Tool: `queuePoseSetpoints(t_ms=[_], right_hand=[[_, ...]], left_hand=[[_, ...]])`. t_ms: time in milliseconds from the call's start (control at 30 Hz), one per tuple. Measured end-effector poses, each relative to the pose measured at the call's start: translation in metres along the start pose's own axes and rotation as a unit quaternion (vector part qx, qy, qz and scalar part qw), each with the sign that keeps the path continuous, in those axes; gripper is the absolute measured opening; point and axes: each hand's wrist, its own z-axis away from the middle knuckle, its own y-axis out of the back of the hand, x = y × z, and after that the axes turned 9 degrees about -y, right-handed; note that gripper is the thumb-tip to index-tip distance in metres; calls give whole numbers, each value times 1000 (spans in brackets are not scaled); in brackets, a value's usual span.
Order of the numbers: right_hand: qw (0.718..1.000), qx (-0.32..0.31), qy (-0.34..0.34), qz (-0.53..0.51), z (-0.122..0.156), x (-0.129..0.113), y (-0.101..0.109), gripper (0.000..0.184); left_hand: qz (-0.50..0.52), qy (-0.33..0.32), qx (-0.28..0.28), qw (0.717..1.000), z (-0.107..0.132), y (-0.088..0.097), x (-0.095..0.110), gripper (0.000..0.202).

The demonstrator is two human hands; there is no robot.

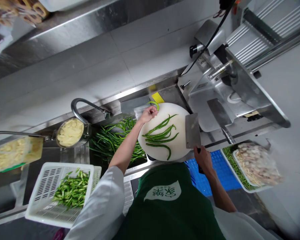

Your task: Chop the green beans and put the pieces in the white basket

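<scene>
My left hand [148, 114] reaches over the far left edge of a round white cutting board [181, 146] and pinches a curved green chili pepper [155, 104] between its fingers. Several long green chilies [161, 136] lie in a row on the board. My right hand [203, 159] grips the handle of a cleaver [192, 130], whose broad blade rests flat on the board's right edge. I wear a green apron [170, 203] and white sleeves.
A sink [115, 141] left of the board holds a heap of whole green chilies. A white slotted basket [43, 190] of cut chilies stands at lower left. A metal bowl [70, 132] and tub of pale sliced food sit beside it. A metal slicing machine [230, 86] stands right; a wrapped tray [257, 165] lies below.
</scene>
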Motion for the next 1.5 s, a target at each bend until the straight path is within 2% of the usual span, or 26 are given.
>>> queuePoseSetpoints(t_ms=[67,133,233,267,333,400,467,533,600,667,767,867,967,1033,1100,1200,1300,1400,1500], right_hand=[[1000,-4,2,-1,0,0,0,44],[1000,-4,1,-3,0,1,-1,45],[1000,0,3,0,1,1,-2,44],[1000,1,5,2,1,0,-2,43],[1000,0,5,6,2,-1,-2,42],[1000,-4,4,6,2,-3,-1,41],[1000,-8,4,8,3,-5,-1,40],[1000,-10,7,15,5,-6,-1,39],[1000,-4,14,25,6,-8,0,38],[999,2,22,38,8,-10,2,38],[997,8,24,68,11,-14,11,36],[994,18,22,104,13,-16,23,35],[991,23,30,130,16,-17,27,34],[989,24,47,137,20,-18,22,33],[987,26,71,141,24,-20,14,32],[983,21,103,150,31,-24,6,32],[980,13,121,157,32,-26,8,31],[982,22,111,151,26,-25,17,30],[984,27,99,144,17,-20,24,29]], left_hand=[[-70,10,11,997,-6,-5,-14,15],[-97,16,23,995,-4,-9,-23,10],[-159,-5,33,987,13,-18,-28,18],[-179,-18,18,983,22,-22,-28,22],[-213,-46,-49,975,43,-33,-26,29],[-230,-70,-124,963,70,-44,-22,33],[-239,-97,-163,952,100,-52,-18,40],[-245,-119,-161,949,130,-59,-15,57],[-264,-132,-151,944,153,-66,-13,87],[-293,-119,-136,939,164,-78,-9,96],[-323,-57,-88,940,156,-102,-1,81],[-312,-22,-26,949,141,-116,9,79],[-272,33,84,958,142,-110,6,71],[-220,89,183,954,148,-104,-4,63],[-161,112,242,950,154,-104,-14,60],[-114,96,251,956,155,-119,-19,56],[-120,88,242,959,153,-129,-16,53],[-162,42,214,962,154,-126,-12,50],[-217,3,156,964,153,-114,-14,23]])
